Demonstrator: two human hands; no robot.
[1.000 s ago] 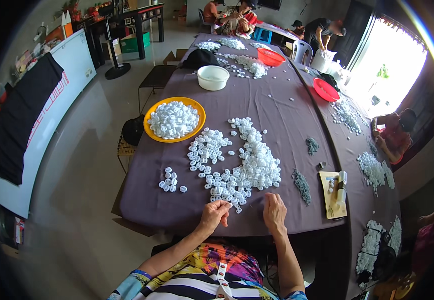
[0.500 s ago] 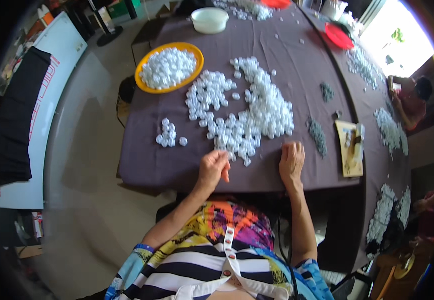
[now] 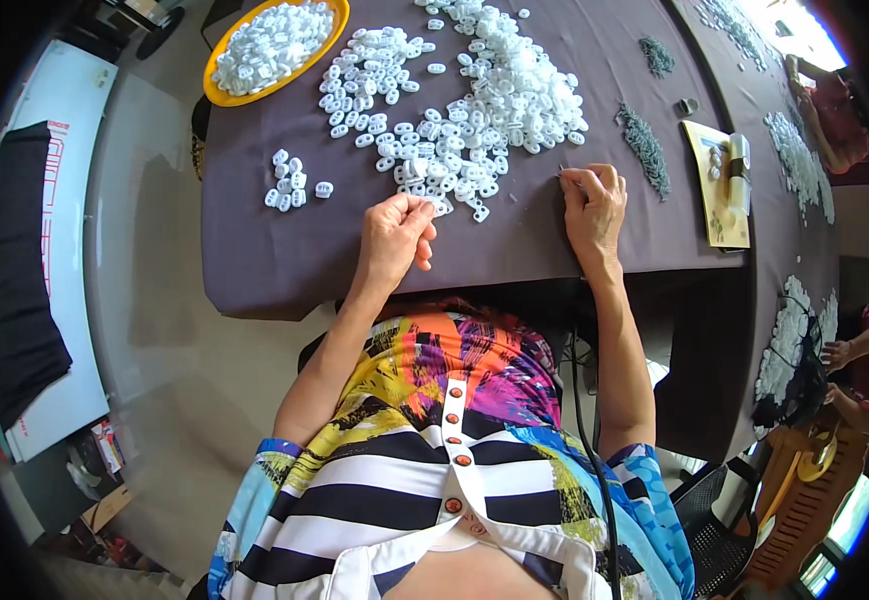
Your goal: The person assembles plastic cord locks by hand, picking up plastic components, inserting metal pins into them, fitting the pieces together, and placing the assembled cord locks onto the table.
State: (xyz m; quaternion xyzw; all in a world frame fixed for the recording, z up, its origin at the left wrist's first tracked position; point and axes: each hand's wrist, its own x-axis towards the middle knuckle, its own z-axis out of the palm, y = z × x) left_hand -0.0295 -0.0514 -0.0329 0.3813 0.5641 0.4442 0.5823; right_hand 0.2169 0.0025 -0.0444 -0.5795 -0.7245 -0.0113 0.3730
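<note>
White oval plastic pieces with two holes [image 3: 535, 95] lie heaped in front of me on a dark cloth-covered table. At the heap's near edge my left hand [image 3: 392, 240] is closed in a pinch, with a white oval piece [image 3: 442, 207] at its fingertips. My right hand [image 3: 597, 208] rests on the cloth to the right of the heap, thumb and fingers curled together. A tiny dark sliver shows at its fingertips; its kind is too small to tell. Small grey pieces [image 3: 643, 150] form a narrow pile beyond that hand.
An orange plate [image 3: 223, 92] full of white pieces stands at the far left. A small white cluster [image 3: 287, 185] lies left. To the right are another grey pile [image 3: 658, 57] and a yellowish board [image 3: 720, 215] bearing small items. Other people's hands [image 3: 840, 354] work at the right.
My view has tilted downward, so the table and both hands sit higher in the picture. Both hands keep nearly the same places beside the heap, fingers still closed.
</note>
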